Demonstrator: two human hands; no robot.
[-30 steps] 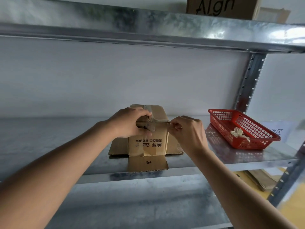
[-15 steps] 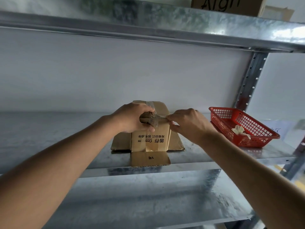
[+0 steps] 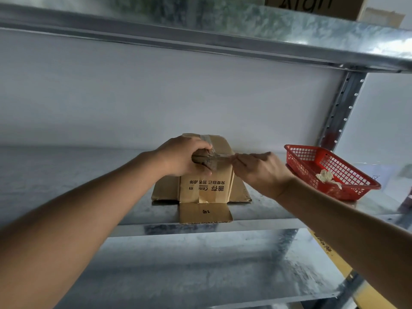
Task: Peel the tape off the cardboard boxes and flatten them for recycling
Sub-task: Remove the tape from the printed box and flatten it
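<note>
A small brown cardboard box [image 3: 206,186] with printed text stands on the metal shelf [image 3: 89,175], its bottom flaps spread flat around it. My left hand [image 3: 180,156] grips the box's top left edge. My right hand [image 3: 260,170] pinches the end of a clear tape strip [image 3: 219,156], which stretches taut from the box's top toward the right. More tape [image 3: 207,139] still runs over the box's top.
A red plastic basket [image 3: 330,170] at the right of the shelf holds a crumpled wad of tape [image 3: 325,176]. Another cardboard box [image 3: 312,5] sits on the shelf above. A steel upright [image 3: 341,110] stands at the right; a lower shelf [image 3: 200,268] lies below.
My right hand has pulled rightward away from the box, drawing the tape strip out longer. My left hand keeps its grip on the box top.
</note>
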